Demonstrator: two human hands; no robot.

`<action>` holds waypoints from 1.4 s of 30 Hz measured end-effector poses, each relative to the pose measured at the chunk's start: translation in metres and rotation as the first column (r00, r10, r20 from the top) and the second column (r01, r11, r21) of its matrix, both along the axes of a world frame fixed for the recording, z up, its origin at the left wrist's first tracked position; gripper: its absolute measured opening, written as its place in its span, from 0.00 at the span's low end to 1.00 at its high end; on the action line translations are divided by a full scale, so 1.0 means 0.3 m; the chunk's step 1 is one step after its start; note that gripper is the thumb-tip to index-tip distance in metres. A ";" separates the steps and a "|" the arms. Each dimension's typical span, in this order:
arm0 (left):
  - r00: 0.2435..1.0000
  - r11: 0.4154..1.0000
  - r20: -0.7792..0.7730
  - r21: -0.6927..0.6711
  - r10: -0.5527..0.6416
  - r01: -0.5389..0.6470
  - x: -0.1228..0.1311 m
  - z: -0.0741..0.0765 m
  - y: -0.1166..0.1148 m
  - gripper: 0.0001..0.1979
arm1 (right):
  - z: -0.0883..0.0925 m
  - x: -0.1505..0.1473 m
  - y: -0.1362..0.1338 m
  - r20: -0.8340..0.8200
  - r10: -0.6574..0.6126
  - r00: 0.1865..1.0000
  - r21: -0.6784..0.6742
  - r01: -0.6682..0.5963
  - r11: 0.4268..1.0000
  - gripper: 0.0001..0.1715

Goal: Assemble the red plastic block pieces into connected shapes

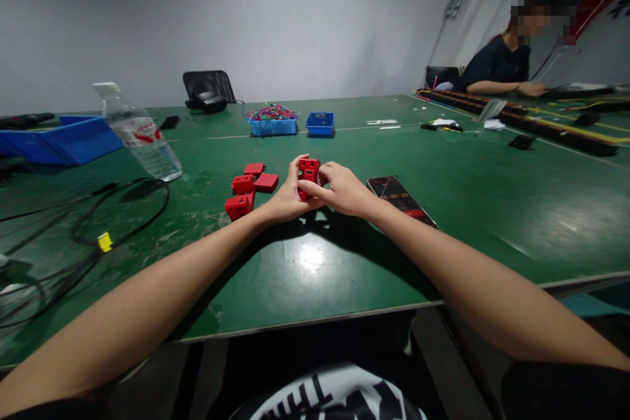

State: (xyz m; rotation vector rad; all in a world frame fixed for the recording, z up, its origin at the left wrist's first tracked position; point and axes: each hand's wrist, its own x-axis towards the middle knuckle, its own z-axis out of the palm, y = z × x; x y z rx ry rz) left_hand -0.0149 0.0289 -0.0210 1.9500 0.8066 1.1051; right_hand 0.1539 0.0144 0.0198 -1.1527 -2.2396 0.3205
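Observation:
Between my two hands is a red block-like piece [310, 171] with dark round holes near its top, held upright just above the green table [315, 295]. My left hand [287, 198] grips it from the left and below. My right hand [343, 189] closes on it from the right, the thumb lying across its front; the lower part of the piece is partly covered by fingers. Left of my hands, several loose red blocks [267, 182] sit close together on the table, some with holes in them. A phone [401, 198] showing a running timer lies right of my right hand.
A tilted water bottle [142, 138] and a blue bin [63, 141] are at the left, with black cables [81, 262] nearer. Farther back are a blue tray of colourful small parts [273, 126] and a small blue tray [320, 123]. Another person [502, 62] sits at the far right.

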 end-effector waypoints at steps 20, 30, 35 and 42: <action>0.940 0.959 -0.191 0.048 0.283 -0.279 0.017 0.019 -0.048 0.41 | -0.058 0.044 0.060 -0.022 0.248 0.969 0.079 -0.245 0.966 0.58; 0.698 0.746 -0.265 0.232 0.666 -0.624 0.014 0.026 -0.018 0.31 | -0.036 0.075 0.074 -0.012 0.165 0.986 -0.016 -0.166 0.986 0.57; 0.516 0.724 -0.520 0.373 0.681 -0.580 0.005 0.007 -0.012 0.27 | -0.031 0.083 0.084 0.015 0.153 0.988 -0.032 -0.153 0.988 0.59; 0.335 0.774 -0.742 0.375 0.581 -0.511 0.006 0.012 -0.029 0.35 | -0.021 0.087 0.080 0.029 0.155 0.987 -0.060 -0.153 0.986 0.60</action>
